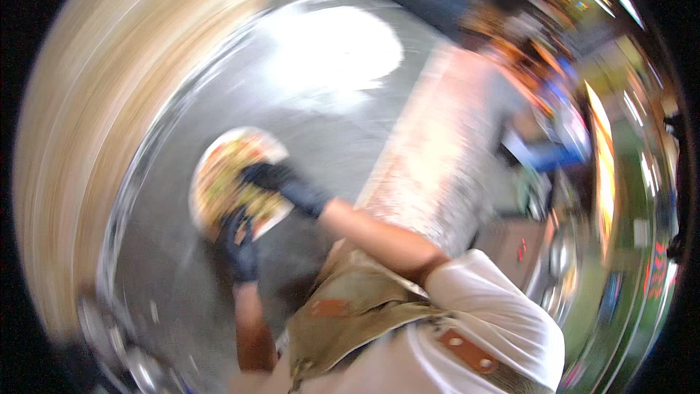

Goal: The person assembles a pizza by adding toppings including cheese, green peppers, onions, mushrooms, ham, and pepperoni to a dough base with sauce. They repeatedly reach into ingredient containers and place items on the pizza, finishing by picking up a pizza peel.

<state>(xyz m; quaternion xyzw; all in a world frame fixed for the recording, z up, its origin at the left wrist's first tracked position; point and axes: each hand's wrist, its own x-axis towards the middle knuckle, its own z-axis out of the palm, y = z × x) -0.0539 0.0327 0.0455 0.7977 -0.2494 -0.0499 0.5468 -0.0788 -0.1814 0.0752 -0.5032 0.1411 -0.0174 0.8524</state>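
A round, pale-rimmed pizza (219, 157) with green, yellow and reddish toppings lies on the grey metal worktop (328, 131), left of centre. My right hand (286, 184), in a black glove, reaches over its right side, fingertips near the middle of the toppings. At the pizza's near edge is my left hand (238, 246), also black-gloved, with its fingers at the rim. Motion smears the fingers of both hands, so I cannot make out whether either holds anything.
A long pale, mottled board or slab (415, 160) runs along the worktop's right side. Blurred blue and orange items (565, 135) stand beyond it. Wood-toned flooring or panelling (87, 124) borders the left, and shiny metal items (138, 365) sit at lower left.
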